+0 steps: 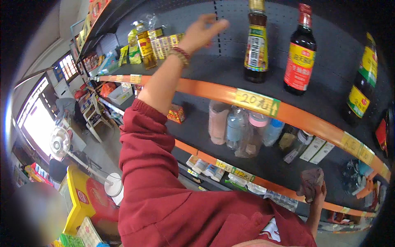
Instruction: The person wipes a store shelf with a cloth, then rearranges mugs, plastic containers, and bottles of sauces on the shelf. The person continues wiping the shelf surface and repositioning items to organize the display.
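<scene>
My left hand [203,33], with a beaded bracelet [180,56] on its wrist, is raised over the upper shelf [230,78]. It holds nothing, and its fingers are stretched and apart. Just right of it stands a dark sauce bottle [256,49] with a gold cap. Farther right are a red-capped dark bottle [301,61] with a red and yellow label and a third dark bottle [363,84]. Low at the right, in front of the lower shelves, my right hand [320,193] is closed around a crumpled grey-brown cloth [311,181].
An oil bottle [146,46] and small packets stand on the upper shelf's left part. Below are plastic water bottles [236,127], white boxes [313,149] and an orange shelf edge [205,91] with price tags. Behind at left are a white fan [60,142], a chair [96,117] and a yellow-red cabinet [88,193].
</scene>
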The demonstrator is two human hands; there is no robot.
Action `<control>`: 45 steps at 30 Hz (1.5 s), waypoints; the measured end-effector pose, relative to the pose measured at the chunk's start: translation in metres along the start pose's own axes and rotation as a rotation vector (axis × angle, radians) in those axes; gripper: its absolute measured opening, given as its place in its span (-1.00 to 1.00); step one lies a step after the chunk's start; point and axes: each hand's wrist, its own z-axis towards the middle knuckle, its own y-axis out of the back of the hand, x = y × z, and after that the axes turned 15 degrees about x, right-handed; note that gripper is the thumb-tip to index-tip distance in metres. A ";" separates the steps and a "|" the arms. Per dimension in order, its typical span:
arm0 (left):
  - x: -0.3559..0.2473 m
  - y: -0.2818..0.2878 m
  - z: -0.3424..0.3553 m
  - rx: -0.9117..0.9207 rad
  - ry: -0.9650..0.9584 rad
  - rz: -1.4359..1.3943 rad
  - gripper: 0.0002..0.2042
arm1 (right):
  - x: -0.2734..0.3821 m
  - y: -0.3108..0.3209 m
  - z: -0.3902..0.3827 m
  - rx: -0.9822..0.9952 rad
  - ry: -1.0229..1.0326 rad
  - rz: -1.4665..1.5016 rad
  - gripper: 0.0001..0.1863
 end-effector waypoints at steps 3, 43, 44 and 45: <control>0.094 0.087 -0.010 -0.503 -0.004 0.333 -0.34 | -0.008 -0.012 0.004 0.016 -0.012 -0.006 -0.51; 0.026 -0.026 0.000 0.207 0.030 -0.065 -0.40 | -0.013 -0.058 0.020 0.014 -0.088 -0.025 -0.54; 0.027 -0.026 0.003 0.242 0.027 -0.079 -0.41 | -0.013 -0.055 0.019 0.010 -0.087 -0.030 -0.54; 0.028 -0.026 0.004 0.276 0.025 -0.092 -0.41 | -0.016 -0.050 0.019 0.005 -0.086 -0.036 -0.53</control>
